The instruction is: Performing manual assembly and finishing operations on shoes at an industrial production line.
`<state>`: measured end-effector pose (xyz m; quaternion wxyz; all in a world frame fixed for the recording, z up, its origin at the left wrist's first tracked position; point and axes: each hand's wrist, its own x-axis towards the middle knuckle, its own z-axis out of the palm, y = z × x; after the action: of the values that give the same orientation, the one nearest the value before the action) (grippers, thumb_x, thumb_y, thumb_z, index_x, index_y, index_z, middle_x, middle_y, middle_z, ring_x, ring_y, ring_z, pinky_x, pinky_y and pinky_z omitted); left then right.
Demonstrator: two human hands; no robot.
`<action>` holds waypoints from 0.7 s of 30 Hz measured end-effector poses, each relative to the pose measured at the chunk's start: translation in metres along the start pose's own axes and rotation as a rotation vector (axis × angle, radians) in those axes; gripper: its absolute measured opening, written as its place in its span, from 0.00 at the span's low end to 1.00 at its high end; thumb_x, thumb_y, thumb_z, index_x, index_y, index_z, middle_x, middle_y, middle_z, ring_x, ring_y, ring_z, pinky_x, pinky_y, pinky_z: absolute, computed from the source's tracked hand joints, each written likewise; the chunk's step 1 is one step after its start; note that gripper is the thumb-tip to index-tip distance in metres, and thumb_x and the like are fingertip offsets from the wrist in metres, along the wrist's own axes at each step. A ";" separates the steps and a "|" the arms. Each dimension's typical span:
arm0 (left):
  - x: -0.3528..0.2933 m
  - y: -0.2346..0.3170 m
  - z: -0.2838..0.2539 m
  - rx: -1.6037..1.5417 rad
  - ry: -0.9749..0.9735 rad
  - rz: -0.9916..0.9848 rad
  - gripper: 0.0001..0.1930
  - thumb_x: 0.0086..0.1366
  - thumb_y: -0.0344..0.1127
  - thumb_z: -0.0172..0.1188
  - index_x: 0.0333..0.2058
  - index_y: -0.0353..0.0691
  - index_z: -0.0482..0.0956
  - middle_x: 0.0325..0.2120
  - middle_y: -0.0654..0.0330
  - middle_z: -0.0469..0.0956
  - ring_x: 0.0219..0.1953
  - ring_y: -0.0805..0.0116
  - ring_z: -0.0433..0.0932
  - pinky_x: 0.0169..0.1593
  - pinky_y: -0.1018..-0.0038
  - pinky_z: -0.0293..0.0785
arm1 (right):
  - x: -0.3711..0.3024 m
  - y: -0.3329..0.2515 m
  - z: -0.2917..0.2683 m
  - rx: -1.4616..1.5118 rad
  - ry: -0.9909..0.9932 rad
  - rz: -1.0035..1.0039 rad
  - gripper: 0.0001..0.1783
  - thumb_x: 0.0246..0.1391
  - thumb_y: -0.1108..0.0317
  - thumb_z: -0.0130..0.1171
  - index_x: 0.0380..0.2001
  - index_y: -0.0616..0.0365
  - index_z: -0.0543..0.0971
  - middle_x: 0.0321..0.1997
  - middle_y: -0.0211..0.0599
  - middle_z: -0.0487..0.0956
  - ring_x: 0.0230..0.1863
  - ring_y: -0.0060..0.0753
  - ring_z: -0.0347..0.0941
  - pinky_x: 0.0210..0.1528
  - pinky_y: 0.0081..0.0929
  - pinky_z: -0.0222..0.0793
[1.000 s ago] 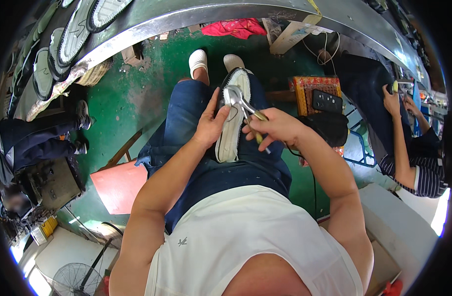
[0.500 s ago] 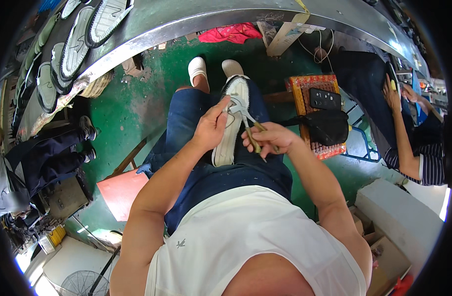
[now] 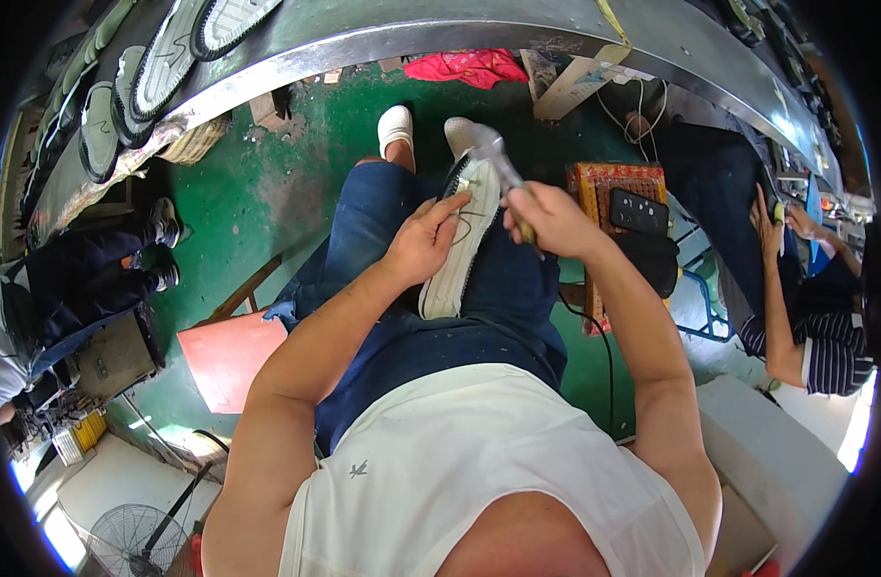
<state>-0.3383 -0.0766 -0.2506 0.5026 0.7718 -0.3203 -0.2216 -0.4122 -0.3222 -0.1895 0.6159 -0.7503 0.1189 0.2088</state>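
Observation:
A pale shoe with a dark stitched edge lies lengthwise on my lap, its ribbed whitish face upward. A loose dark thread loops over its middle. My left hand steadies the shoe from its left side, index fingertip on the pale face and thumb just below. The other fingers are curled and partly hidden. Gripped in my right hand is a pair of metal pincers with dull yellow handles. Their head, blurred by motion, is raised over the far end of the shoe.
Several similar shoes rest on a metal-edged bench ahead. On the right, a beaded seat carries a dark phone and black pouch. A co-worker's arm is beyond. A pink board lies left.
My right hand has turned the pincers and lifted their head from the shoe's middle toward its far end; their handles have come together. My left hand has shifted slightly right. The view has shifted a little.

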 end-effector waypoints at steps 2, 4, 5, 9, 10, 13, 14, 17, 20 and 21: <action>-0.003 -0.006 -0.001 0.145 -0.073 0.022 0.20 0.74 0.34 0.49 0.63 0.51 0.71 0.52 0.37 0.74 0.55 0.39 0.75 0.59 0.61 0.72 | 0.008 -0.005 0.004 -0.122 -0.047 0.053 0.24 0.71 0.51 0.46 0.37 0.65 0.75 0.29 0.37 0.80 0.28 0.28 0.78 0.28 0.29 0.73; -0.006 -0.006 0.000 0.183 -0.051 0.042 0.22 0.74 0.35 0.49 0.65 0.49 0.68 0.54 0.35 0.73 0.57 0.37 0.74 0.61 0.61 0.70 | 0.009 -0.013 0.008 -0.249 -0.099 0.101 0.27 0.71 0.49 0.45 0.33 0.65 0.75 0.24 0.37 0.79 0.24 0.30 0.78 0.28 0.31 0.72; -0.008 -0.007 0.001 0.219 -0.033 0.059 0.24 0.74 0.37 0.49 0.67 0.47 0.65 0.56 0.33 0.71 0.59 0.36 0.72 0.63 0.60 0.69 | 0.004 -0.015 0.012 -0.250 -0.053 0.058 0.27 0.71 0.50 0.45 0.32 0.65 0.75 0.24 0.38 0.79 0.24 0.31 0.78 0.29 0.32 0.72; -0.012 0.012 0.003 0.014 0.129 -0.111 0.30 0.72 0.40 0.52 0.69 0.37 0.58 0.59 0.33 0.69 0.61 0.36 0.70 0.63 0.61 0.68 | -0.004 -0.041 0.012 -0.322 -0.071 0.218 0.25 0.70 0.51 0.47 0.31 0.65 0.76 0.25 0.42 0.79 0.25 0.35 0.78 0.32 0.35 0.73; -0.009 0.013 0.000 0.024 0.038 -0.231 0.31 0.72 0.41 0.53 0.69 0.34 0.57 0.59 0.35 0.70 0.62 0.40 0.70 0.65 0.64 0.66 | -0.008 -0.037 0.017 -0.323 -0.073 0.221 0.25 0.70 0.51 0.47 0.31 0.65 0.76 0.25 0.42 0.79 0.25 0.35 0.78 0.32 0.35 0.73; -0.004 0.006 -0.007 -0.001 -0.092 -0.346 0.33 0.72 0.41 0.56 0.68 0.30 0.57 0.59 0.39 0.71 0.62 0.49 0.71 0.66 0.67 0.64 | -0.021 -0.007 0.040 -0.495 0.003 -0.078 0.22 0.67 0.53 0.52 0.34 0.65 0.75 0.27 0.50 0.79 0.29 0.48 0.78 0.36 0.40 0.72; -0.002 0.002 -0.010 -0.032 -0.125 -0.339 0.33 0.71 0.41 0.58 0.68 0.30 0.58 0.59 0.42 0.72 0.61 0.53 0.72 0.65 0.68 0.65 | -0.027 -0.002 0.038 -0.497 -0.001 -0.077 0.22 0.67 0.53 0.52 0.34 0.65 0.75 0.27 0.50 0.79 0.29 0.48 0.78 0.36 0.40 0.72; 0.012 -0.012 -0.020 -0.336 -0.193 -0.378 0.31 0.69 0.38 0.61 0.65 0.32 0.62 0.54 0.53 0.76 0.56 0.66 0.74 0.60 0.69 0.70 | -0.046 0.001 0.032 -0.375 -0.010 0.097 0.15 0.62 0.58 0.58 0.35 0.63 0.76 0.27 0.51 0.79 0.30 0.48 0.78 0.37 0.41 0.71; 0.016 0.014 -0.037 -0.488 -0.314 -0.539 0.29 0.69 0.40 0.63 0.64 0.39 0.65 0.51 0.59 0.77 0.51 0.72 0.75 0.49 0.68 0.75 | -0.068 -0.006 0.024 -0.404 -0.178 0.121 0.13 0.60 0.61 0.59 0.36 0.62 0.77 0.26 0.49 0.79 0.30 0.48 0.78 0.36 0.40 0.71; 0.019 0.022 -0.042 -0.500 -0.357 -0.604 0.29 0.68 0.42 0.63 0.64 0.42 0.65 0.49 0.61 0.77 0.49 0.73 0.76 0.45 0.70 0.74 | -0.071 -0.028 0.026 -0.511 -0.289 0.215 0.14 0.59 0.64 0.59 0.42 0.65 0.77 0.34 0.51 0.81 0.37 0.50 0.80 0.41 0.41 0.73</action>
<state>-0.3029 -0.0704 -0.2139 0.5235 0.6350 -0.0981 -0.5596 -0.4672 -0.2966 -0.1358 0.3920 -0.8265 0.0525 0.4006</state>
